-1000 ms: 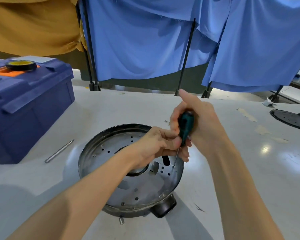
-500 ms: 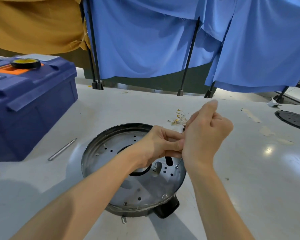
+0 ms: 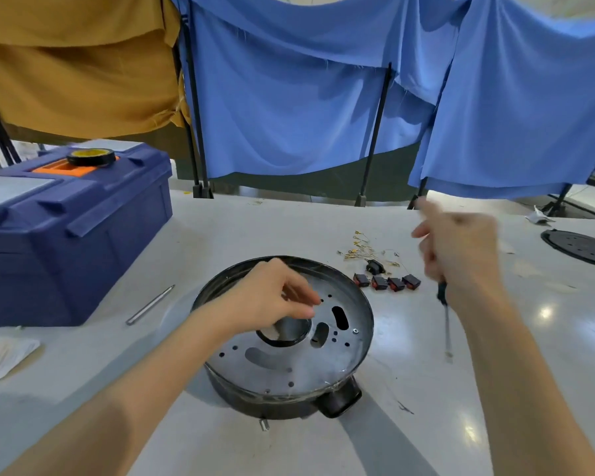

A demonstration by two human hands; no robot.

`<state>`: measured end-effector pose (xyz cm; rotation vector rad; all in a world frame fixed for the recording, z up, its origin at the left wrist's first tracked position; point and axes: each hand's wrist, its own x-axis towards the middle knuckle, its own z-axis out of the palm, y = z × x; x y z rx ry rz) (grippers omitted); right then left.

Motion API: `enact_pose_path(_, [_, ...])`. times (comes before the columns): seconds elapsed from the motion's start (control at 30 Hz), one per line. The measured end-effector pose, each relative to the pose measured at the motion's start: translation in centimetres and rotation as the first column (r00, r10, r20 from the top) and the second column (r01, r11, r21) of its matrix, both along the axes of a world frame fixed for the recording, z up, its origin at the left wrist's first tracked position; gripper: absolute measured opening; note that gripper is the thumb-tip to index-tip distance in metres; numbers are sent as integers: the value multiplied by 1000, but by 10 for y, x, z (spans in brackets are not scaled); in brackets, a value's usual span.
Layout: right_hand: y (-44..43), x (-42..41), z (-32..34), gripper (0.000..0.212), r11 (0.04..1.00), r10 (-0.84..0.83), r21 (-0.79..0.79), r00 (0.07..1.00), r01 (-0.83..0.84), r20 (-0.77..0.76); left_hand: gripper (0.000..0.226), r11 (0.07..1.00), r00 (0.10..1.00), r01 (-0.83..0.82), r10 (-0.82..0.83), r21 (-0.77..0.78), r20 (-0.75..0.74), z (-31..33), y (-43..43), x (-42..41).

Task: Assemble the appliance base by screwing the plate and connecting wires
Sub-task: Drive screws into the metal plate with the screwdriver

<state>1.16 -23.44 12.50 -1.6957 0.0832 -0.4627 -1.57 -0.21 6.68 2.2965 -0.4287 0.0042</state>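
Two hands work over the white worktop [image 3: 241,231], seen from the head camera. The appliance base [image 3: 340,401], a round black shell, stands near the middle of the worktop, and the perforated metal plate [image 3: 289,367] lies inside its rim. One screw [image 3: 355,330] sits in the plate close to the right rim.

The left hand [image 3: 272,298] hovers over the far left part of the plate with its fingers loosely bent. They seem to grasp nothing, though motion blur makes that hard to confirm. The right hand [image 3: 461,250], also blurred, is raised right of the base and apart from it, clenched round the screwdriver [image 3: 445,324]. The shaft hangs down below the hand, with its tip just above the worktop.

Just behind the base's far right rim lie a row of red and black switches [image 3: 387,282] and a tangle of thin wires [image 3: 359,249], leaving a narrow gap there.

A blue toolbox [image 3: 73,235] blocks the left edge, with a tape roll [image 3: 90,157] on its lid. A metal rod [image 3: 150,305] lies between toolbox and base. A clear packet [image 3: 4,355] rests at the near left edge, and a black disc [image 3: 581,247] at the right edge. Bare worktop spreads right of the base and in front of it. Blue cloth [image 3: 289,108] hangs along the far edge.
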Motion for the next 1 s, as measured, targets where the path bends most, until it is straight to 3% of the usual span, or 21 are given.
enact_pose_path(0.07, [2, 0, -21, 45, 876, 88, -441, 964, -195, -251, 16, 995, 1000, -29, 29, 97, 3, -8, 5, -6])
enact_pose_path(0.1, [4, -1, -34, 45, 785, 137, -522, 915, -334, -379, 17, 991, 999, -37, 38, 131, -2, -13, 6, -8])
enact_pose_path(0.13, [7, -3, -46, 45, 716, 175, -532, 854, -452, -490, 19, 987, 999, -42, 44, 153, -12, -16, 6, -10])
enact_pose_path(0.2, [12, -4, -63, 35, 675, 251, -446, 751, -588, -611, 24, 981, 998, -45, 51, 188, -27, -23, 5, -12])
enact_pose_path(0.27, [16, -3, -70, 11, 711, 300, -380, 744, -592, -598, 29, 978, 998, -47, 55, 203, -32, -27, 5, -11])
enact_pose_path(0.4, [17, 6, -70, 36, 791, 282, -345, 801, -506, -528, 26, 986, 998, -51, 57, 160, -35, -27, 6, -10])
enact_pose_path(0.53, [15, 17, -67, 43, 813, 279, -330, 818, -480, -503, 22, 988, 999, -40, 44, 149, -25, -23, 6, -8])
enact_pose_path(0.67, [11, 31, -68, 38, 829, 273, -294, 804, -475, -528, 21, 994, 999, -39, 39, 103, 2, -14, 7, -9])
enact_pose_path(0.8, [9, 45, -70, 23, 857, 254, -259, 802, -446, -541, 50, 999, 997, 10, -14, -46, -82, -4, 10, -15])
enact_pose_path(0.87, [10, 50, -70, 22, 867, 249, -242, 799, -436, -547, 50, 999, 996, 42, -41, 9, -82, -3, 14, -16])
enact_pose_path(0.93, [11, 55, -68, 25, 883, 236, -223, 803, -412, -548, 31, 995, 995, 68, -62, 67, -83, -4, 17, -17])
enact_pose_path(1.0, [13, 58, -66, 32, 901, 216, -204, 804, -383, -554, 38, 992, 993, 80, -70, 95, -96, -3, 19, -18])
